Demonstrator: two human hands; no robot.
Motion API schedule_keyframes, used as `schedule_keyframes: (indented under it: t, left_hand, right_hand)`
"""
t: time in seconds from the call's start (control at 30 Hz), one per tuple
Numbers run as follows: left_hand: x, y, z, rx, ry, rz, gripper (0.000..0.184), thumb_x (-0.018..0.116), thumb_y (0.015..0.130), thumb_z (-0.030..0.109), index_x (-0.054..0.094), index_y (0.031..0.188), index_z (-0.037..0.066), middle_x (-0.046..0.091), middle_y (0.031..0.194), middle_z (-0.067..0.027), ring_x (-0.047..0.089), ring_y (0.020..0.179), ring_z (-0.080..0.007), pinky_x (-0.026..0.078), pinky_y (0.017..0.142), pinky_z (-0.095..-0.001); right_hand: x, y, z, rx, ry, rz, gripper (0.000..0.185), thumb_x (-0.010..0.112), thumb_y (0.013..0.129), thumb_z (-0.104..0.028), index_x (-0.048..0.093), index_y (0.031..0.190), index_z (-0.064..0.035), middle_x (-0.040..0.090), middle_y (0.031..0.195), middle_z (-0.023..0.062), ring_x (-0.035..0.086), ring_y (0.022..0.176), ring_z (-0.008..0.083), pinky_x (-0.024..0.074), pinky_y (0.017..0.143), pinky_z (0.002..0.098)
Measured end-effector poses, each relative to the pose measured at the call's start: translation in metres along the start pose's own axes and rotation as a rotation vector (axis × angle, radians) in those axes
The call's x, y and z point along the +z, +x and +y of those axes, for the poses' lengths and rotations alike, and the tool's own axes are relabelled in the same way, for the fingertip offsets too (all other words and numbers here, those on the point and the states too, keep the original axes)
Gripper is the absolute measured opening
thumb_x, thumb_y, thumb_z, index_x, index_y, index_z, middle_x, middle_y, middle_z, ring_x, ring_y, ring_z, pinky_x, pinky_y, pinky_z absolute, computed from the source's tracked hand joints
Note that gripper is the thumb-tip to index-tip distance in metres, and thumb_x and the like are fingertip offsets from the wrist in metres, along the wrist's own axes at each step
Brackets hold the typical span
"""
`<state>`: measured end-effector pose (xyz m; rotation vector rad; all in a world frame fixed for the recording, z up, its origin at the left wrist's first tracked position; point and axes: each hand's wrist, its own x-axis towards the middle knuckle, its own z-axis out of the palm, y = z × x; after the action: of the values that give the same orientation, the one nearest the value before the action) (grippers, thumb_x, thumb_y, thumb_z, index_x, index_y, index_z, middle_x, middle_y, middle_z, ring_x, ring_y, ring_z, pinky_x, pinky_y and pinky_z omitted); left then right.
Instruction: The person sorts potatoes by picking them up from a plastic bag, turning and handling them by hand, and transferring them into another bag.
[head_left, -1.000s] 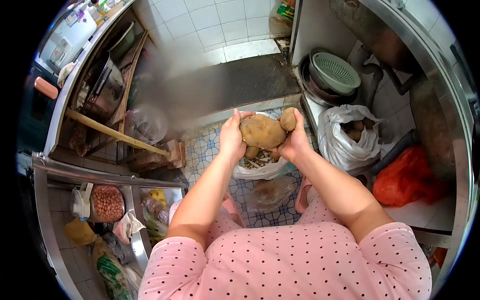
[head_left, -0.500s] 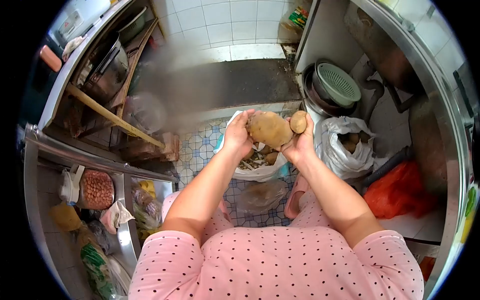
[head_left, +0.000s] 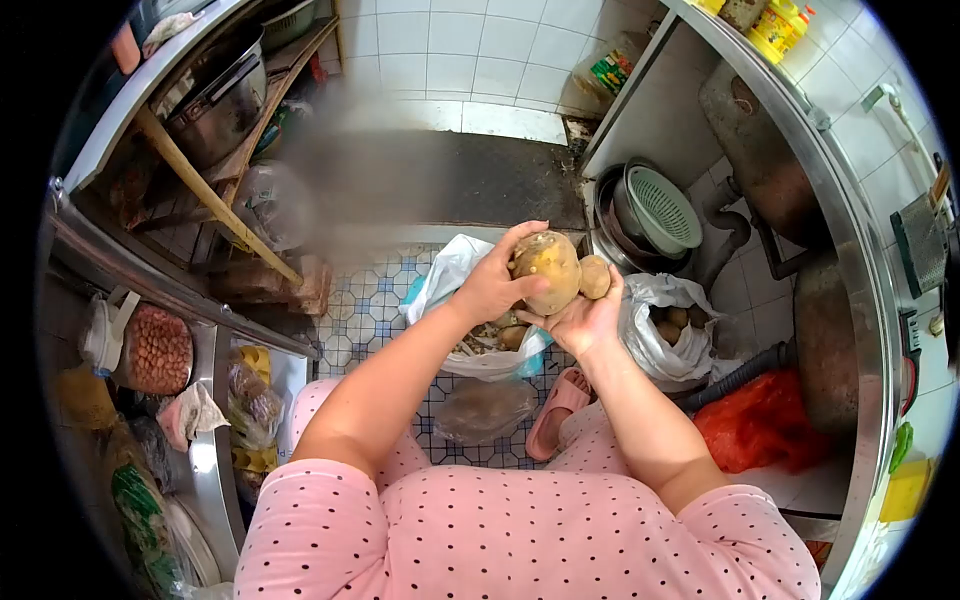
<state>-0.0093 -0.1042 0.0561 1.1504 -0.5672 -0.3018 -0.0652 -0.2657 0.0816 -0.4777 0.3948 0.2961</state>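
My left hand is closed around the left side of a large potato, its thumb across the front. The potato's skin shows yellowish patches and small bumps. Cupped palm-up, my right hand grips a small potato and touches the large one from below. Beneath both hands, a white plastic bag stands on the tiled floor with potatoes and thin debris inside, partly hidden by my hands. To the right is a white woven sack holding several potatoes.
A clear plastic bag lies on the floor near my pink slipper. Basins and a green colander stand at the right, with a red bag below. Wooden shelving holds a pot at the left. A blur covers the upper middle.
The large potato has been turned more upright, and my left hand has shifted over its top and front. The small potato stays in my right hand. The camera view has shifted slightly.
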Motion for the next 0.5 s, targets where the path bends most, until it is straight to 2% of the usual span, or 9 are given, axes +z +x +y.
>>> schedule_keyframes:
  t: [0.03,0.07,0.1,0.2,0.3,0.37,0.4,0.47,0.5]
  left_hand:
    - [0.005,0.000,0.001,-0.030,-0.011,0.032,0.079,0.076,0.079,0.033,0.032,0.140,0.007,0.050,0.124,-0.0110,0.047,0.115,-0.0189,0.039,0.099,-0.0326]
    - [0.010,0.000,0.004,-0.036,-0.003,0.101,0.070,0.072,0.083,0.033,0.036,0.135,0.006,0.052,0.120,-0.0101,0.050,0.110,-0.0179,0.042,0.096,-0.0319]
    - [0.011,0.001,0.000,-0.071,-0.120,0.163,0.066,0.069,0.084,0.035,0.036,0.135,0.007,0.051,0.121,-0.0097,0.050,0.111,-0.0188,0.042,0.096,-0.0323]
    - [0.014,0.006,-0.008,-0.148,-0.381,0.338,0.059,0.061,0.090,0.039,0.038,0.134,0.007,0.051,0.123,-0.0095,0.050,0.111,-0.0207,0.043,0.095,-0.0330]
    - [0.022,0.011,-0.003,-0.147,-0.402,0.528,0.057,0.055,0.093,0.041,0.038,0.135,0.006,0.052,0.120,-0.0110,0.051,0.111,-0.0211,0.041,0.096,-0.0328]
    - [0.036,0.011,0.004,-0.144,-0.339,0.668,0.055,0.053,0.094,0.041,0.038,0.134,0.006,0.053,0.120,-0.0111,0.051,0.111,-0.0214,0.041,0.096,-0.0326]
    - [0.031,0.011,0.004,-0.130,-0.234,0.613,0.051,0.052,0.095,0.039,0.039,0.132,0.006,0.053,0.117,-0.0103,0.051,0.109,-0.0196,0.040,0.094,-0.0317]
    - [0.021,0.013,0.007,-0.125,-0.085,0.505,0.048,0.051,0.096,0.038,0.040,0.130,0.006,0.053,0.115,-0.0099,0.051,0.106,-0.0188,0.041,0.092,-0.0308]
    - [0.019,0.013,0.011,-0.119,-0.009,0.455,0.047,0.051,0.096,0.037,0.040,0.129,0.005,0.053,0.114,-0.0096,0.051,0.104,-0.0184,0.042,0.090,-0.0304]
  right_hand:
    - [-0.004,0.005,-0.001,-0.089,-0.016,0.016,0.072,0.036,0.084,-0.064,0.045,0.131,-0.0096,0.037,0.142,0.0139,0.042,0.126,0.0336,0.0280,0.106,0.0537]
    - [-0.010,0.014,-0.003,-0.181,-0.031,0.032,0.071,0.037,0.084,-0.063,0.047,0.128,-0.0083,0.038,0.142,0.0134,0.041,0.127,0.0326,0.0254,0.108,0.0516]
    - [-0.014,0.018,-0.005,-0.274,-0.044,0.048,0.069,0.038,0.085,-0.061,0.050,0.126,-0.0070,0.038,0.141,0.0129,0.040,0.127,0.0315,0.0229,0.110,0.0495]
    - [-0.025,0.009,-0.013,-0.258,-0.259,-0.387,0.063,0.055,0.079,-0.056,0.056,0.116,-0.0047,0.035,0.142,0.0129,0.040,0.125,0.0280,0.0255,0.110,0.0409]
    - [-0.020,0.006,-0.010,-0.432,-1.054,-0.418,0.066,0.065,0.070,-0.056,0.057,0.108,-0.0033,0.051,0.117,0.0072,0.050,0.108,0.0224,0.0390,0.095,0.0349]
    - [-0.030,0.011,-0.006,-0.530,-1.138,-0.403,0.064,0.075,0.062,-0.045,0.056,0.106,-0.0030,0.047,0.116,0.0078,0.050,0.107,0.0212,0.0407,0.092,0.0324]
    - [-0.028,0.006,-0.007,-0.444,-1.023,-0.421,0.061,0.075,0.064,-0.043,0.056,0.106,-0.0026,0.042,0.126,0.0097,0.046,0.113,0.0215,0.0392,0.095,0.0337]
    - [-0.028,0.000,-0.014,-0.275,-0.781,-0.455,0.059,0.073,0.066,-0.042,0.054,0.106,-0.0038,0.047,0.119,0.0076,0.049,0.105,0.0187,0.0416,0.090,0.0310]
    - [-0.027,0.000,-0.013,-0.283,-0.677,-0.465,0.059,0.073,0.066,-0.043,0.053,0.106,-0.0046,0.048,0.113,0.0060,0.050,0.100,0.0174,0.0422,0.086,0.0296]
